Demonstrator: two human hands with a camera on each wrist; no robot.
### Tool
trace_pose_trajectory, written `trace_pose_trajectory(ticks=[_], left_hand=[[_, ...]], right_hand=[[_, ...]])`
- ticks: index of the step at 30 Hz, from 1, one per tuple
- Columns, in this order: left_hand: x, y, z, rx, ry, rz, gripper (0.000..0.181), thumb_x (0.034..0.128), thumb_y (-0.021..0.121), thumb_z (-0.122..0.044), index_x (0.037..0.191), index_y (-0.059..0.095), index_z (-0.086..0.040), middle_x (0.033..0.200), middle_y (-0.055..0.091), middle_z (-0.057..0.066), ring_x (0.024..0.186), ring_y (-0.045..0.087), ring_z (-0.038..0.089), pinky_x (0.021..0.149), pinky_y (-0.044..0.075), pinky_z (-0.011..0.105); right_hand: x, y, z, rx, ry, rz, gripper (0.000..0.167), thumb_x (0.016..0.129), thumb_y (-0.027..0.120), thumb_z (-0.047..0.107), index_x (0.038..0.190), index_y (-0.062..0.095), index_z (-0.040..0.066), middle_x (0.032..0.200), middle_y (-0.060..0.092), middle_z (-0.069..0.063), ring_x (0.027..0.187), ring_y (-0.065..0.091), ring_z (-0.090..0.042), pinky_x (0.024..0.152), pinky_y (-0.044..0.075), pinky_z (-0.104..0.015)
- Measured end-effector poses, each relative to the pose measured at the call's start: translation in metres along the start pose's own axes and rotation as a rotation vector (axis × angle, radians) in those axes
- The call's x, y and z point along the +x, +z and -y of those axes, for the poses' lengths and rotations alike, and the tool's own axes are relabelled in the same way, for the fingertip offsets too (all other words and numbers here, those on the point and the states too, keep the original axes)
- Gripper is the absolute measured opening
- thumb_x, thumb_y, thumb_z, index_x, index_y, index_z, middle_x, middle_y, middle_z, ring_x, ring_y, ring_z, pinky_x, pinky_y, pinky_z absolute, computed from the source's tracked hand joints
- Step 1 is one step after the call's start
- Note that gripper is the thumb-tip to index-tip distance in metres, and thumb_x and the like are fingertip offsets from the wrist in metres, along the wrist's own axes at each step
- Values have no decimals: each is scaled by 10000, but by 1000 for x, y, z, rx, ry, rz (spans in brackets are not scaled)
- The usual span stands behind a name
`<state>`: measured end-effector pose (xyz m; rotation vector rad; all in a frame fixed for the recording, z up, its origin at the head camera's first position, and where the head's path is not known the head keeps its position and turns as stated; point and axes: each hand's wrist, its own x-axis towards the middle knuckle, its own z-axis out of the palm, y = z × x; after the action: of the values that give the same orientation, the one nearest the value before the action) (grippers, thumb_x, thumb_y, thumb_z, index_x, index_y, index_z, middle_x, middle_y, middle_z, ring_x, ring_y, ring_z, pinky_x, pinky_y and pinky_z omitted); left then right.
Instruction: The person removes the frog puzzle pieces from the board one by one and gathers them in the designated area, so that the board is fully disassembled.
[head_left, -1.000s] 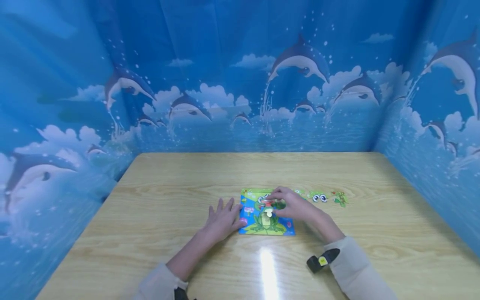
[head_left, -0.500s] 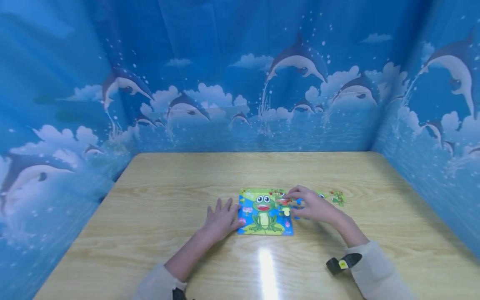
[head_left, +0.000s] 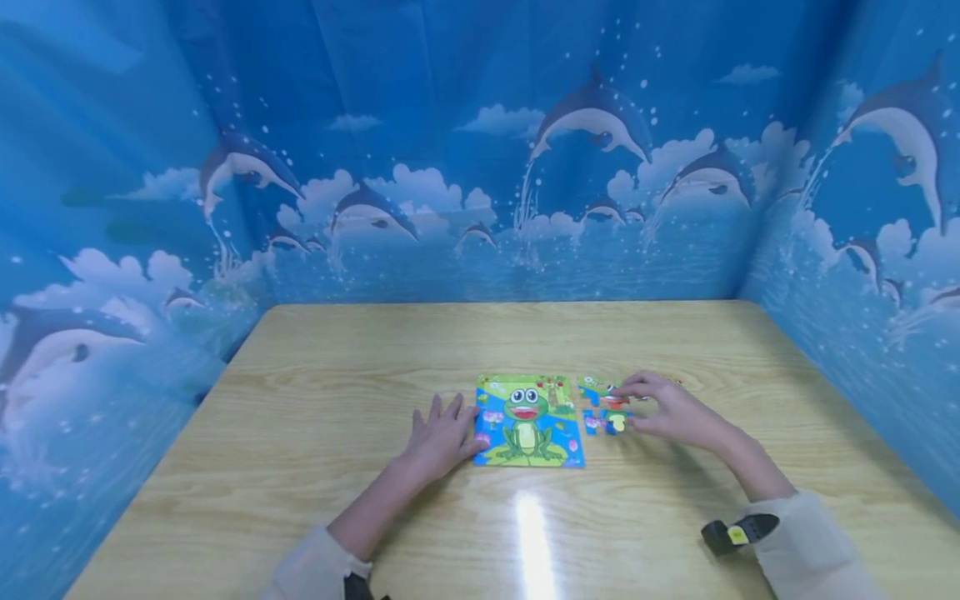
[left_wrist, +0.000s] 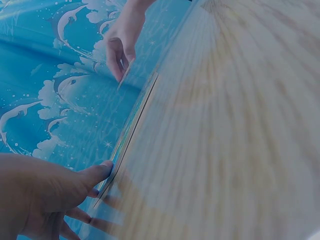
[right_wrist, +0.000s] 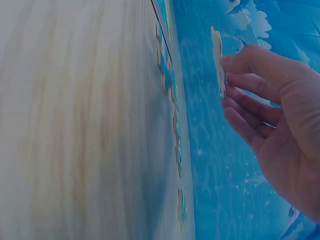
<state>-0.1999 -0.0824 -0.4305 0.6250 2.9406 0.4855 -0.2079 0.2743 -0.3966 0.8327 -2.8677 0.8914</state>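
Note:
The frog picture board (head_left: 528, 421) lies flat on the table. My left hand (head_left: 438, 442) rests with spread fingers at its left edge, the thumb on the edge in the left wrist view. My right hand (head_left: 678, 412) pinches a puzzle piece (head_left: 618, 406) showing a red mouth and green body, to the right of the board. In the right wrist view this thin piece (right_wrist: 218, 62) is raised above the table between thumb and fingertips. Below and beside it lie loose pieces (head_left: 591, 423), partly hidden by the hand and held piece.
The wooden table (head_left: 360, 358) reaches back to a blue curtain (head_left: 450, 150) printed with dolphins, which also stands at both sides. A bright reflection lies on the table in front of the board. Loose pieces (right_wrist: 182, 205) form a row along the table.
My right hand has moved right from over the board, carrying the piece, and uncovered the frog picture. My left hand has stayed at the board's left edge.

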Motion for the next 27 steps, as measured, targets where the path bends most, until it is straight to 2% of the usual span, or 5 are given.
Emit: trace_pose_trajectory(ticks=[7,14,27], left_hand=[[0,0,0,-1,1,-4,605,890,515,-485,1359,434,-112,1435,267,232,1278,140,521,946,130,708],[0,0,0,0,-7,4,602,894,509,-484,1363,431,-115,1441,257,227,1282,129,517,953,122,702],[0,0,0,-2,-2,7,601,895,506,-484,1363,432,-114,1440,260,229,1279,134,520,951,124,704]], right_hand=[[-12,-8,-13,-38,-2,-8,348,736,717,24,1076,652,-7,1072,545,-148,990,512,-366,765,468,-492],[-21,-9,-24,-45,23,6,339,740,727,41,1068,651,-5,1092,535,-174,1083,444,-464,838,420,-570],[-26,-3,-38,-8,13,22,353,736,722,32,1079,647,-6,1108,557,-161,1022,514,-396,836,427,-561]])
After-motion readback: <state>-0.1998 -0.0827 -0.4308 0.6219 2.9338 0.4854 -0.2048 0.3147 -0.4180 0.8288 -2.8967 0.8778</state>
